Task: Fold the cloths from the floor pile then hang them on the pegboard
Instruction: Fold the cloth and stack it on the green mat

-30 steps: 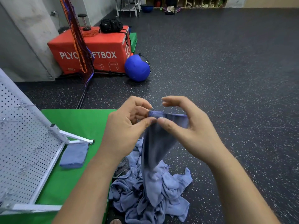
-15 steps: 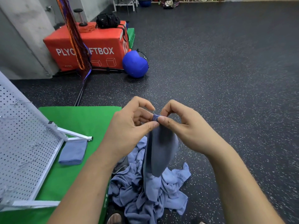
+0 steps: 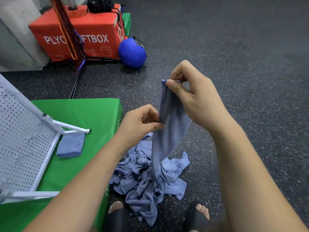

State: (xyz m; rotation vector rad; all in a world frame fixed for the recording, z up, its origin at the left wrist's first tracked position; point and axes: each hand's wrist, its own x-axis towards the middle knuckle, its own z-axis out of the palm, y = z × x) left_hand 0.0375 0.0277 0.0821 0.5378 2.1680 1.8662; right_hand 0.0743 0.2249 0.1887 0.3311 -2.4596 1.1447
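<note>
A blue-grey cloth [image 3: 168, 131] hangs lengthwise in the air above the floor pile [image 3: 148, 180] of crumpled blue cloths. My right hand [image 3: 192, 96] pinches its top corner between thumb and fingers. Lower down, my left hand [image 3: 140, 123] pinches the cloth's left edge. The white pegboard [image 3: 21, 139] leans at the left on a green mat [image 3: 80, 114], with small metal hooks in it. One folded blue cloth [image 3: 71, 147] lies on the mat beside the pegboard's foot.
A red plyo soft box [image 3: 93, 36] with a black bag on top and a blue ball [image 3: 132, 54] stand at the back left. A stand with orange-purple bands [image 3: 66, 30] rises near the box. My sandalled feet [image 3: 117, 213] flank the pile on the dark speckled floor.
My hands were together at the cloth's top edge. Now the right hand has risen with the corner and the left has slid down along the edge, so the cloth hangs stretched out long.
</note>
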